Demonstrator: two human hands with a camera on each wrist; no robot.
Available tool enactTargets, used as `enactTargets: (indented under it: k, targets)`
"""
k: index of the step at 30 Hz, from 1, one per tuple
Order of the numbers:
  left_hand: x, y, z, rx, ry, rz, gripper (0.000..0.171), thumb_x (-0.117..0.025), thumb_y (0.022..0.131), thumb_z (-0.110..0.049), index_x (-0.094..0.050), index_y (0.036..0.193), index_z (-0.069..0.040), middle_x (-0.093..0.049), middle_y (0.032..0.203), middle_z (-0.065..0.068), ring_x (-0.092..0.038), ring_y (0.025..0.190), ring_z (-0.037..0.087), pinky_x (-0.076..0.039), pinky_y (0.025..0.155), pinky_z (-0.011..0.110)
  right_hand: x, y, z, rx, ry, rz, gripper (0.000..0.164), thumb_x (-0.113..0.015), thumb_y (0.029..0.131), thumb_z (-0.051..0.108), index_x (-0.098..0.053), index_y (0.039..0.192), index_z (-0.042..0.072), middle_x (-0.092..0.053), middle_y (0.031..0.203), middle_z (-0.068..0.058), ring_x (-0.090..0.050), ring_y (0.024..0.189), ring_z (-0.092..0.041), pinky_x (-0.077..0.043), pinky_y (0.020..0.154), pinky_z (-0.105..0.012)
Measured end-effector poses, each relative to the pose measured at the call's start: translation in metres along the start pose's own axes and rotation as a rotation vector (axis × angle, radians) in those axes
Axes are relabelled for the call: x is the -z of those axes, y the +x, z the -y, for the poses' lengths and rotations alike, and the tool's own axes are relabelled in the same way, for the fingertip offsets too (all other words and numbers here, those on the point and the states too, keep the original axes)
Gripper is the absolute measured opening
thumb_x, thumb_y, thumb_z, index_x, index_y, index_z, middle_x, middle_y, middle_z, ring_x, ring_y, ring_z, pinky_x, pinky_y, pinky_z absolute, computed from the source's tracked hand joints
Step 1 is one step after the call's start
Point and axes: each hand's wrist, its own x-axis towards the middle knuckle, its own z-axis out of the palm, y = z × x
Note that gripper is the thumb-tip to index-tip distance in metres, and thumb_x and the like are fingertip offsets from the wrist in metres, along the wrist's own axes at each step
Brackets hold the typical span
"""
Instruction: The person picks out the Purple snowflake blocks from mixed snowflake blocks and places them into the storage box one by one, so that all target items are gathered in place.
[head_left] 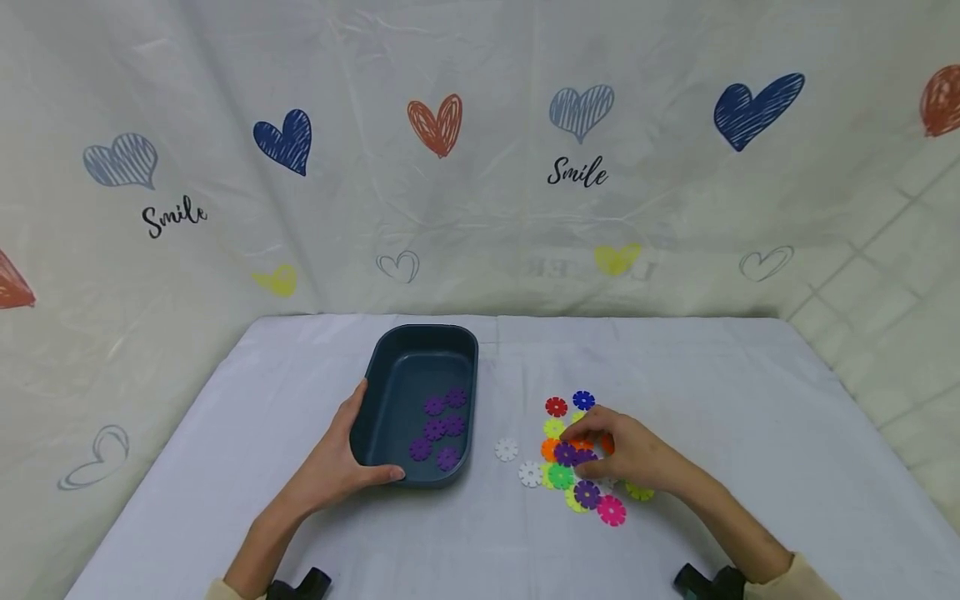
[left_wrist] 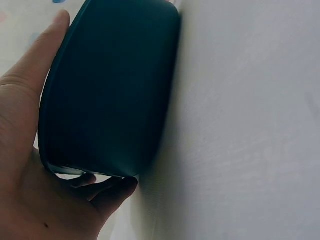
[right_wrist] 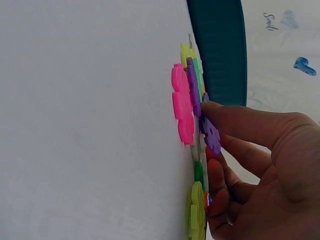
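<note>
At the lower left corner of a dark teal tray [head_left: 386, 433], my left hand [head_left: 333, 458] grips the wall, its thumb on the near rim and fingers along the left side. Several purple snowflake discs [head_left: 434, 429] lie in the tray. My right hand [head_left: 633, 450] is over a loose pile of coloured snowflake discs. Between its thumb and fingers it pinches a purple snowflake disc [right_wrist: 212, 137], which stands tilted. Another purple disc [head_left: 587, 495] lies close below the thumb, beside a pink disc [head_left: 612, 510] and a green disc [head_left: 559, 477]. The hand covers part of the pile.
White discs [head_left: 506, 450] lie between the tray and the pile. Red [head_left: 556, 407] and blue [head_left: 583, 400] discs sit at the pile's far side. A white cloth [head_left: 750, 400] covers the table, and a patterned curtain [head_left: 495, 192] hangs behind its far edge.
</note>
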Motion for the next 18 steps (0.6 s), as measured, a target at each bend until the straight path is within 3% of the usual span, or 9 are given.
enactTargets:
  k: [12, 18]
  targets:
    - [-0.0004, -0.0011, 0.0028, -0.019, -0.008, -0.007, 0.136, -0.093, 0.074, -0.042, 0.003, 0.169, -0.026, -0.008, 0.175, 0.021, -0.019, 0.158, 0.049, -0.031, 0.116, 0.075, -0.0045, 0.0003, 0.0053, -0.025, -0.019, -0.027, 0.037, -0.089, 0.082, 0.029, -0.075, 0.115, 0.019, -0.067, 0.109, 0.004, -0.061, 0.108, -0.017, -0.055, 0.084, -0.021]
    - [-0.0012, -0.0003, 0.0016, -0.010, -0.011, -0.012, 0.135, -0.092, 0.075, -0.043, 0.003, 0.169, -0.030, -0.008, 0.176, 0.019, -0.023, 0.156, 0.048, -0.034, 0.114, 0.074, -0.0039, 0.0002, 0.0071, -0.067, -0.003, -0.029, 0.035, -0.089, 0.083, 0.026, -0.075, 0.115, 0.021, -0.066, 0.101, 0.003, -0.057, 0.098, -0.017, -0.052, 0.073, -0.021]
